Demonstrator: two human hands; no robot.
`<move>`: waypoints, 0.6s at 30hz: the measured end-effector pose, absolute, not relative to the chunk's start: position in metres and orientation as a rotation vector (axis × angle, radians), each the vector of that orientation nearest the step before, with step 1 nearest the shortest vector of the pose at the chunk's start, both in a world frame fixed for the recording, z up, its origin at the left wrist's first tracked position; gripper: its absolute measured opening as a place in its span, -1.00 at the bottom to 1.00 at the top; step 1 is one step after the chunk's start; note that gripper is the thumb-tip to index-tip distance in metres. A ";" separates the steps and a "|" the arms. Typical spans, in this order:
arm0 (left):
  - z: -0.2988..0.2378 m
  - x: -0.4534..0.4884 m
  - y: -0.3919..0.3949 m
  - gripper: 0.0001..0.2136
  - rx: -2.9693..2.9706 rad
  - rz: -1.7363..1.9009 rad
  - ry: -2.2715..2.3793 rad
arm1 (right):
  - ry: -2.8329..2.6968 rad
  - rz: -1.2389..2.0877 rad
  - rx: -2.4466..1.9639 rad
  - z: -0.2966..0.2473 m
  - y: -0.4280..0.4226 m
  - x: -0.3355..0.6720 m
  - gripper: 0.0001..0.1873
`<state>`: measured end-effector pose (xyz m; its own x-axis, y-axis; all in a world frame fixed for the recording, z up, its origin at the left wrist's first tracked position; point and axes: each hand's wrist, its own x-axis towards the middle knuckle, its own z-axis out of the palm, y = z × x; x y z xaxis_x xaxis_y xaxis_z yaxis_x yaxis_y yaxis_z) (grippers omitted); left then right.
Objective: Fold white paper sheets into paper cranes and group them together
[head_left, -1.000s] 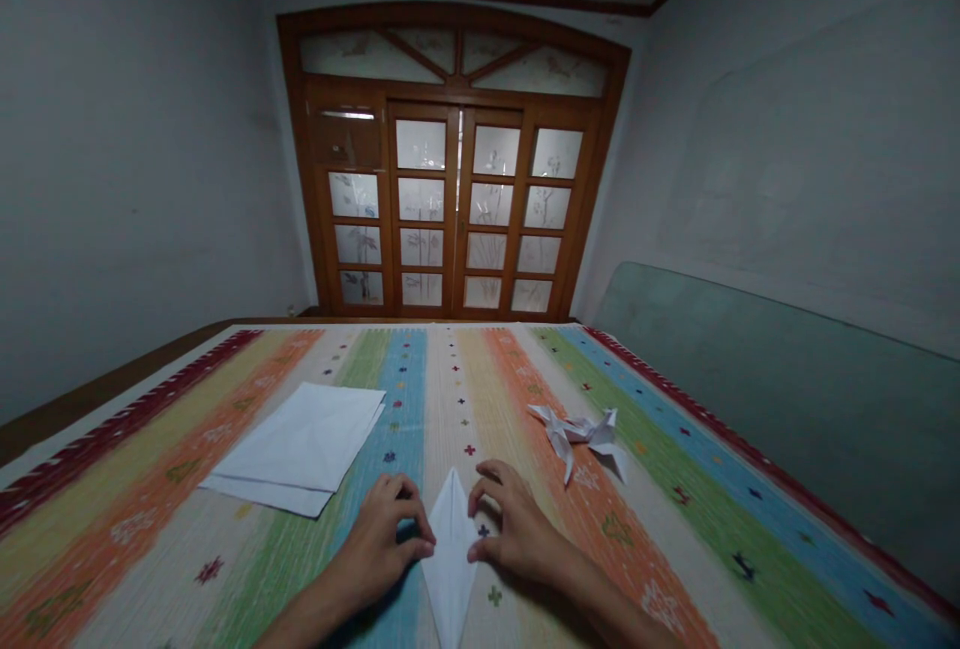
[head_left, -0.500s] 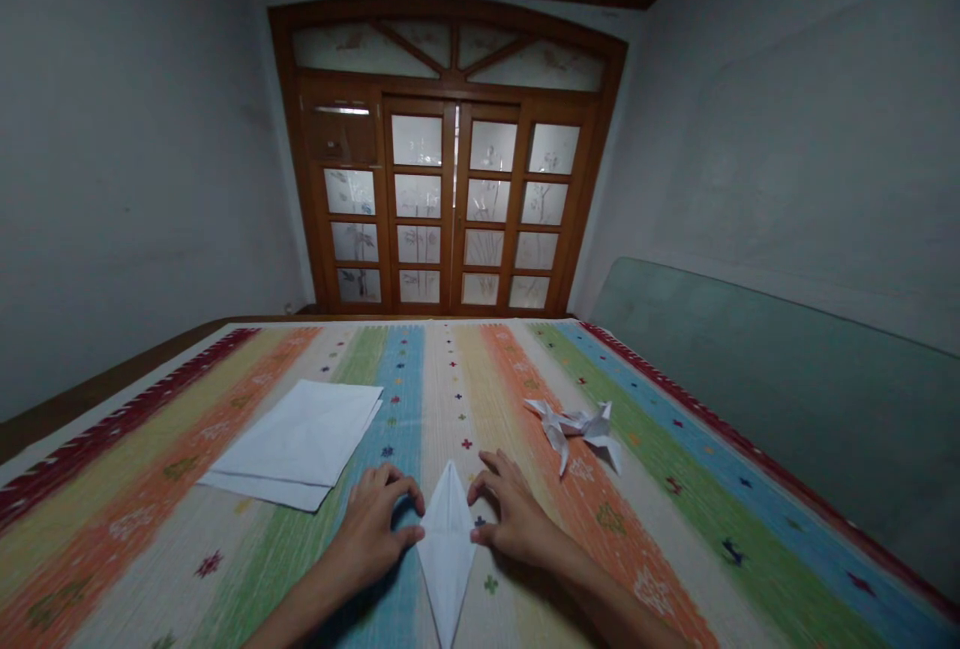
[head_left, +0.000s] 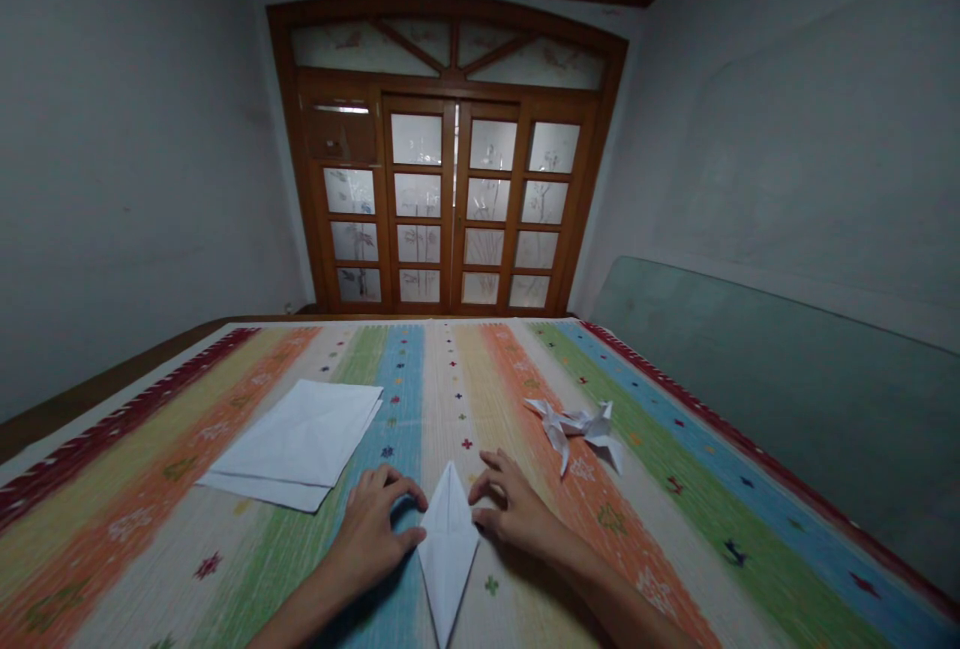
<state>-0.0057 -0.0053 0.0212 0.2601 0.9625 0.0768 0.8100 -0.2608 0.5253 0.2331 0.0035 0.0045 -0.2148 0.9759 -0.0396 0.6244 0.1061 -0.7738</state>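
Note:
A white paper folded into a long kite shape (head_left: 448,549) lies flat on the striped mat (head_left: 675,569) just in front of me. My left hand (head_left: 373,529) rests on the mat with curled fingers, its fingertips pinching the fold's left edge. On the other side, my right hand (head_left: 513,511) presses its thumb and curled fingers against the right edge. Both hands hold the fold down between them.
A stack of white paper sheets (head_left: 300,444) lies to the left. A finished folded paper figure (head_left: 579,426) sits to the right. Behind the mat stands a wooden glazed door (head_left: 450,199); a green panel (head_left: 765,389) leans on the right wall.
My hands and the fold have barely shifted; the right hand's thumb has moved in slightly onto the fold's right edge. The view is nearly the same as half a second ago.

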 end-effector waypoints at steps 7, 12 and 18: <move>0.021 -0.006 -0.006 -0.78 2.153 0.574 1.603 | -1.993 1.036 -1.351 0.018 0.003 0.246 -0.76; 0.022 -0.005 -0.006 -0.78 2.153 0.592 1.589 | -2.112 0.934 -1.380 0.024 -0.005 0.243 -0.78; 0.020 -0.006 -0.005 -0.78 2.165 0.593 1.583 | -2.160 0.865 -1.335 0.026 -0.011 0.242 -0.89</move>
<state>-0.0062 -0.0050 0.0199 0.2713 0.9567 0.1056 0.7905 -0.2841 0.5426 0.2424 -0.0110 0.0256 -0.4266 0.9029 0.0521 0.6173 0.3328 -0.7129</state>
